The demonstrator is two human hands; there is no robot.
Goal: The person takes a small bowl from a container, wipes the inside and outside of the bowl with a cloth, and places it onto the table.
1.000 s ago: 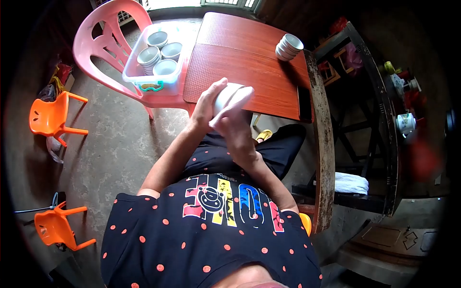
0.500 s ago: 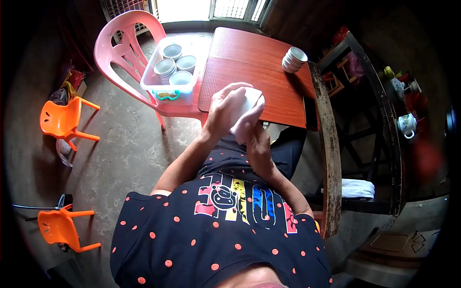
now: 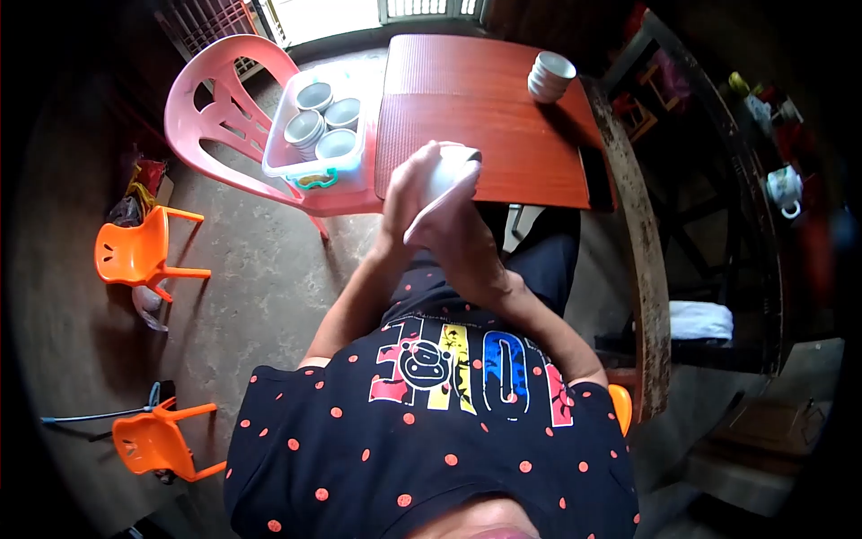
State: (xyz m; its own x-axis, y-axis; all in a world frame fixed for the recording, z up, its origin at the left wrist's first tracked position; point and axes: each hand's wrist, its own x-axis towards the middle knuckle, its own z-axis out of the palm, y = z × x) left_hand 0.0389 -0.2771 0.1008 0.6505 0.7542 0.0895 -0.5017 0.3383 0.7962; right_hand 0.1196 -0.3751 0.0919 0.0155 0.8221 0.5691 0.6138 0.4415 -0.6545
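Note:
Just past the table's near edge, a white bowl point(image 3: 446, 174) is tilted between my two hands. My left hand point(image 3: 404, 193) is closed around its left side. Held against the bowl from the right is a pale pink cloth point(image 3: 438, 214), with my right hand point(image 3: 470, 250) closed on it; the cloth hides part of that hand's fingers. To the left, a clear plastic bin point(image 3: 280, 144) holds several stacked bowls point(image 3: 307, 128) and has a green handle point(image 3: 316, 179). A separate stack of white bowls point(image 3: 550, 76) stands at the table's far right.
The red-brown table point(image 3: 449, 108) lies ahead, with a dark phone-like slab point(image 3: 596, 178) at its right edge. The bin rests on a pink plastic chair point(image 3: 193, 148). Orange stools point(image 3: 135, 251) stand at left. A worn wooden beam point(image 3: 642, 260) runs along the right, beside a folded white cloth point(image 3: 700, 321).
My view has shifted slightly. Both hands, still holding the bowl and cloth, have moved a little left, and the cloth now hangs lower across the bowl's near side.

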